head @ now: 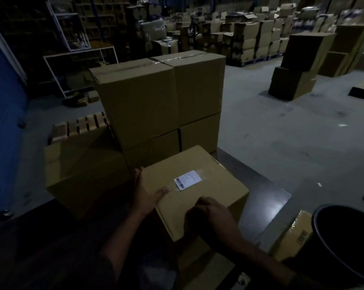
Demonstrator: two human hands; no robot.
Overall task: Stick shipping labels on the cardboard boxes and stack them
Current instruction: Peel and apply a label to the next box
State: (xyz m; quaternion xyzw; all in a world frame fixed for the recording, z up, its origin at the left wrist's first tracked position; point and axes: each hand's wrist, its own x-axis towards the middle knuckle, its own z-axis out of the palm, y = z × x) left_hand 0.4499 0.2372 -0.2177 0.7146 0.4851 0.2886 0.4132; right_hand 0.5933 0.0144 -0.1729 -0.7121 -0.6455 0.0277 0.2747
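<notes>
A cardboard box [210, 185] lies in front of me with a white shipping label [187, 179] stuck on its top. My left hand [145, 193] holds the box's left edge, fingers straight along the side and thumb lying on top near the label. My right hand [210, 214] rests on the near part of the top with its fingers curled under; whether it holds anything is hidden. Behind stands a stack of taped boxes [156, 101], two high and two wide. Another box [82, 172] sits to the left.
A wooden pallet [80, 126] shows behind the left box. A black bin [344, 237] and a taped package [292, 233] are at the right. A blue wall [3, 122] runs along the left. Stacked cartons [298, 65] and shelving fill the back; grey floor lies between.
</notes>
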